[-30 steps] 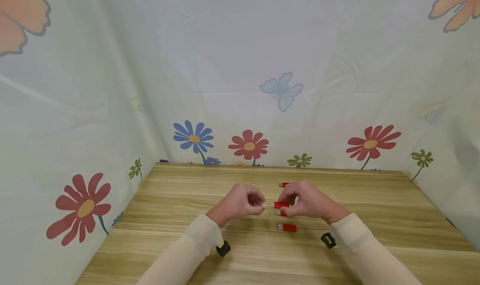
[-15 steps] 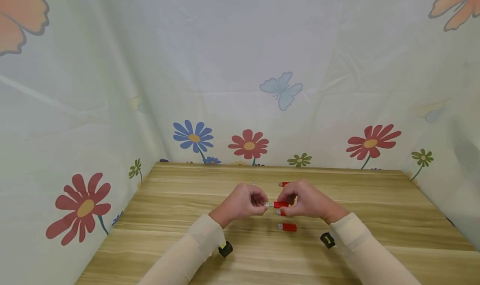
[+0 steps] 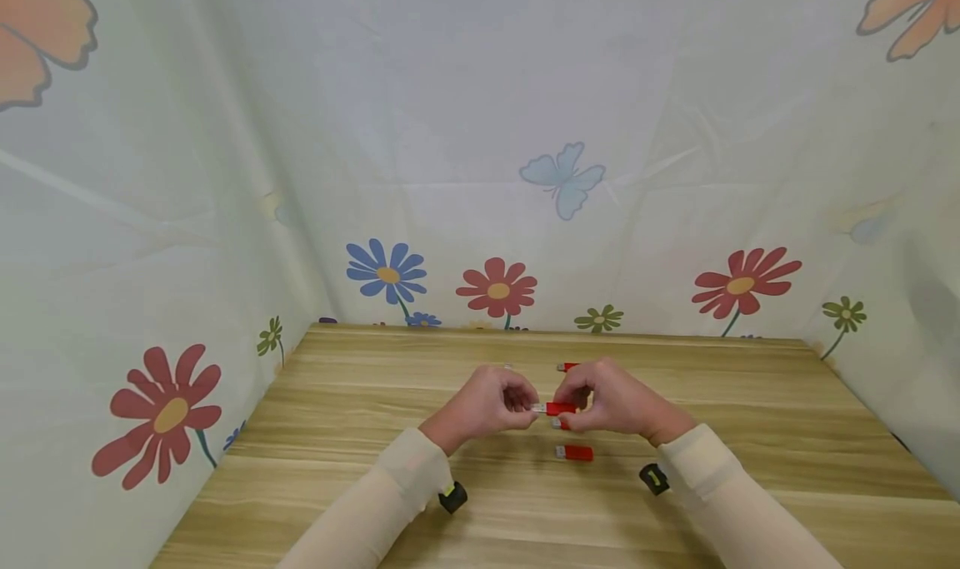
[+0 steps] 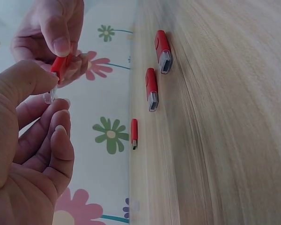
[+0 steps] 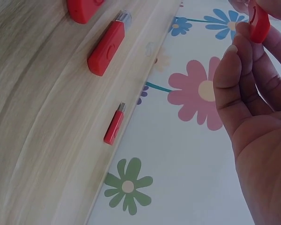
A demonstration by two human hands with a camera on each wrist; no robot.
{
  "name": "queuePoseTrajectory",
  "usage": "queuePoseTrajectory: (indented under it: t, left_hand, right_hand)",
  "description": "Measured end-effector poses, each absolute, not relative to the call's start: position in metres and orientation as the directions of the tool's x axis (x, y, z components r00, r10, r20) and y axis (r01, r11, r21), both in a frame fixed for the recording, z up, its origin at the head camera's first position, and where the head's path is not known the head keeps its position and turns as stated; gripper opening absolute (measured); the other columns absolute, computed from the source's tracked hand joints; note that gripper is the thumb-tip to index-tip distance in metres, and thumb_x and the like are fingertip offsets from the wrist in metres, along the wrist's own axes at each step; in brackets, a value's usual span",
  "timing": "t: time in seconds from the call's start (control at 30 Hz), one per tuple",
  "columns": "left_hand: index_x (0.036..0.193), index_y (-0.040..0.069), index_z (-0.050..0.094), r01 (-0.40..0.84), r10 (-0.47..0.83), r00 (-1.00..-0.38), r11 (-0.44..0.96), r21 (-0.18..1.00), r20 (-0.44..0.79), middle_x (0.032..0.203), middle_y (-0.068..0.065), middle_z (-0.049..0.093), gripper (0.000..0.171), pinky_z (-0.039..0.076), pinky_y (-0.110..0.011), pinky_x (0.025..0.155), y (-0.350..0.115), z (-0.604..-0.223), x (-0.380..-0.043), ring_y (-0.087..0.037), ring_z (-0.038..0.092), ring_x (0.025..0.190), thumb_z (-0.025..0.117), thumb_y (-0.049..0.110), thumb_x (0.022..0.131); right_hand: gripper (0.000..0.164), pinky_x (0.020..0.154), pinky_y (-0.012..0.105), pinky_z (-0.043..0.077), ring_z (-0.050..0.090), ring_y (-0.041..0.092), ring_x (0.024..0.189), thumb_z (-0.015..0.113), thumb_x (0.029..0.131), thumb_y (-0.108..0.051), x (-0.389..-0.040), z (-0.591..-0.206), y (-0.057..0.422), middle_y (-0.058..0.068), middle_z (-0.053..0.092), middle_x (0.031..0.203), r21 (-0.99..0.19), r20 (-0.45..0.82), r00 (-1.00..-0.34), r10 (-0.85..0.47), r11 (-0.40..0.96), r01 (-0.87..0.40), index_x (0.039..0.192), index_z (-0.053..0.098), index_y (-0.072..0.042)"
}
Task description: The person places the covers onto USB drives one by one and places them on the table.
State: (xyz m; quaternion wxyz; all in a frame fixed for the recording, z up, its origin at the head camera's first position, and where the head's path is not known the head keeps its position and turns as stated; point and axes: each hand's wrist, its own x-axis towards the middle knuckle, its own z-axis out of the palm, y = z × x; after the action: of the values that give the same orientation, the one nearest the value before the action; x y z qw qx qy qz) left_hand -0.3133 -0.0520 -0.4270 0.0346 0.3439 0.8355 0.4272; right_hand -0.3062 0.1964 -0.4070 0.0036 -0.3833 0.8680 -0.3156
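In the head view my right hand [image 3: 618, 402] pinches a red USB stick [image 3: 561, 408] by its body, with the metal plug pointing left. My left hand [image 3: 486, 402] pinches a small clear cap [image 4: 50, 96] between thumb and fingers. The left wrist view has the cap at the plug end of the stick, partly covered by the left thumb. Both hands hold these pieces up off the wooden table [image 3: 360, 486]. Below them lie two more red sticks, a near one [image 4: 164, 49] and a middle one [image 4: 151, 89], each with a clear cap over its plug.
Farther back on the table lies another red stick [image 5: 114, 125] with its metal plug bare. A loose clear cap [image 5: 149, 48] lies near the back edge. A flower-printed white curtain [image 3: 450, 177] hangs behind the table and along both sides.
My left hand has moved slightly right, bringing the clear cap from a small gap away up to the stick's plug. The right hand stays almost in place.
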Motion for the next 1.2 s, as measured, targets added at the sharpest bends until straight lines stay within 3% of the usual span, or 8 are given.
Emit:
queuePoseTrajectory:
  t: [0.33, 0.77, 1.2]
  left_hand:
    - [0.094, 0.010, 0.078, 0.565, 0.617, -0.749, 0.404, 0.719, 0.242, 0.080, 0.006, 0.072, 0.007, 0.057, -0.018, 0.070, -0.051, -0.426, -0.315, -0.002, 0.063, 0.070, 0.080, 0.011, 0.088]
    - [0.097, 0.014, 0.080, 0.520, 0.616, -0.769, 0.449, 0.727, 0.171, 0.082, 0.009, 0.074, 0.009, 0.057, -0.018, 0.071, -0.050, -0.422, -0.317, -0.003, 0.064, 0.071, 0.081, 0.016, 0.089]
    - [0.100, 0.014, 0.081, 0.539, 0.630, -0.760, 0.477, 0.694, 0.157, 0.085, 0.007, 0.076, 0.011, 0.056, -0.017, 0.071, -0.048, -0.415, -0.319, -0.002, 0.064, 0.072, 0.080, 0.014, 0.089]
  right_hand:
    - [0.009, 0.070, 0.037, 0.062, 0.064, 0.004, 0.072, 0.083, 0.085, -0.017, -0.308, -0.405, 0.195, -0.006, 0.074, 0.087, -0.547, 0.249, -0.678, -0.692, 0.477, -0.688, 0.092, 0.079, -0.023]
    - [0.013, 0.067, 0.031, 0.061, 0.063, 0.003, 0.070, 0.083, 0.085, -0.020, -0.312, -0.403, 0.194, -0.016, 0.072, 0.084, -0.521, 0.265, -0.652, -0.711, 0.463, -0.717, 0.091, 0.079, -0.031]
    - [0.010, 0.064, 0.027, 0.060, 0.063, 0.001, 0.066, 0.085, 0.085, -0.021, -0.315, -0.406, 0.192, -0.017, 0.072, 0.082, -0.517, 0.308, -0.632, -0.711, 0.433, -0.738, 0.089, 0.080, -0.029]
